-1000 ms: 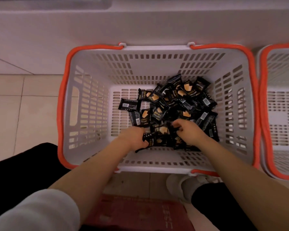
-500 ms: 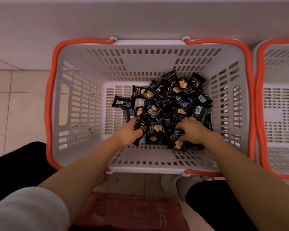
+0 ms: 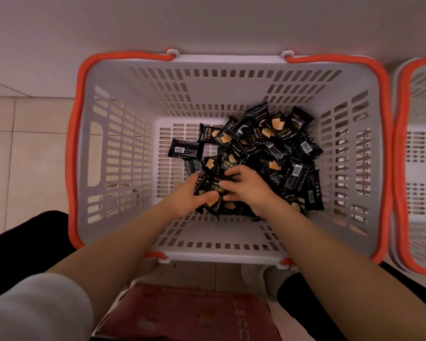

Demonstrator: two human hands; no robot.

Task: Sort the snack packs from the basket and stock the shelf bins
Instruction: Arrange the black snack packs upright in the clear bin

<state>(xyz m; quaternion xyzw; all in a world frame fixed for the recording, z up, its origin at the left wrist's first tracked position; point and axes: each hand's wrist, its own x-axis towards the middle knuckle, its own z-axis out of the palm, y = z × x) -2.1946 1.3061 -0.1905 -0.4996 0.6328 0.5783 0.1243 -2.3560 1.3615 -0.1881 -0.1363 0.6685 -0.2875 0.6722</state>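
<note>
White basket (image 3: 113, 153), orange rim: black snack packs (image 3: 276, 146) heaped at right of floor. Left hand (image 3: 185, 195) and right hand (image 3: 246, 185), side by side at heap's near edge, fingers curled, both gripping packs.

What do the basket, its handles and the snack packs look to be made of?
Basket: rigid moulded plastic, matt light grey, judging by its even slotted walls and floor. Handles: smooth orange plastic, probably, shaped as one bent loop. Snack packs: thin glossy film, black with printed gold text and barcodes; they crinkle and catch the light. Whether the film is foil-lined cannot be told.
</note>
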